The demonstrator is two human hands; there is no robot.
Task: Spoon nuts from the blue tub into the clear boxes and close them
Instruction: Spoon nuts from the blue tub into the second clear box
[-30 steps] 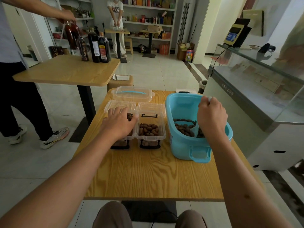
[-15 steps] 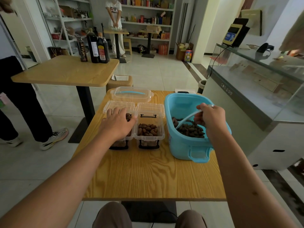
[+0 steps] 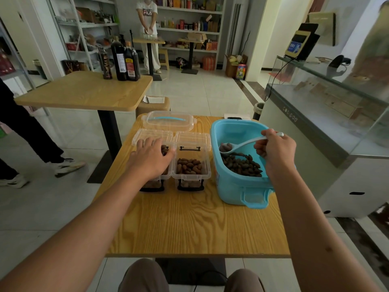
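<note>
A blue tub [image 3: 235, 186] with brown nuts [image 3: 242, 165] stands on the right of the wooden table [image 3: 189, 228]. My right hand [image 3: 275, 150] grips a white spoon [image 3: 246, 143] whose bowl, holding a few nuts, is lifted above the tub's left side. Two clear boxes stand left of the tub, lids hinged open behind them. The right box [image 3: 191, 165] holds nuts. My left hand [image 3: 151, 157] rests flat on top of the left box [image 3: 153, 182], covering most of it.
A clear lid with a blue handle [image 3: 168, 120] lies behind the boxes. A phone [image 3: 236, 118] sits at the table's far edge. A glass counter [image 3: 328, 127] stands close on the right. Another table with dark bottles [image 3: 124, 62] is at far left, with a person's legs [image 3: 31, 144] beside it.
My right hand drew the spoon out of the nuts, lifted it loaded and moved it left within the tub. The left hand stayed on the left box. The person at left stepped away.
</note>
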